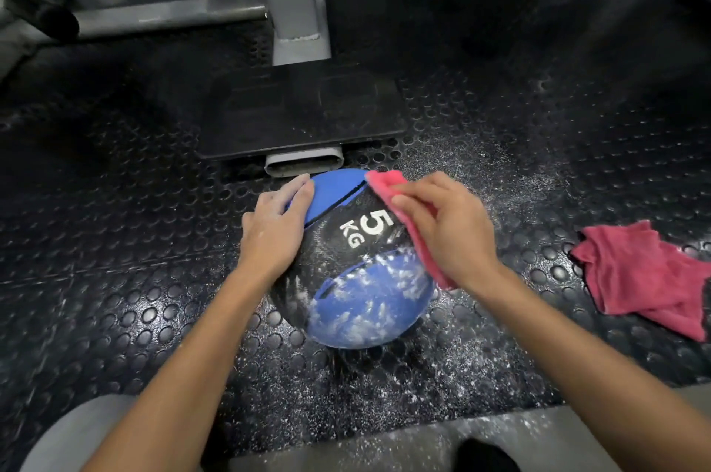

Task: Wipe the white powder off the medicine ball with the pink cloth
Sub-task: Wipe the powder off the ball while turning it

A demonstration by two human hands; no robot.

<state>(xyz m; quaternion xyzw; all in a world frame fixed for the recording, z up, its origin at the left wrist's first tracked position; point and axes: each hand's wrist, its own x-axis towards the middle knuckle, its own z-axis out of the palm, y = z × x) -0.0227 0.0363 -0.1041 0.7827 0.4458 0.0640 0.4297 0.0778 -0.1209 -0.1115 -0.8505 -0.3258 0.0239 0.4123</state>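
The medicine ball (358, 279) sits on the studded floor (115, 240), its far edge almost against a machine's black base plate (300, 114) at 12 o'clock; open floor lies at 9 and 6. At 3, a second cloth (646, 271) lies well apart. The left hand (275, 225) lies flat on the ball at 10, fingers (300, 189) straight and unclenched. The right hand (450, 229) at 2 has curled fingers (419, 198) grasping the pink cloth (384, 183) against the ball. White powder (365, 302) streaks the blue panel at 6.
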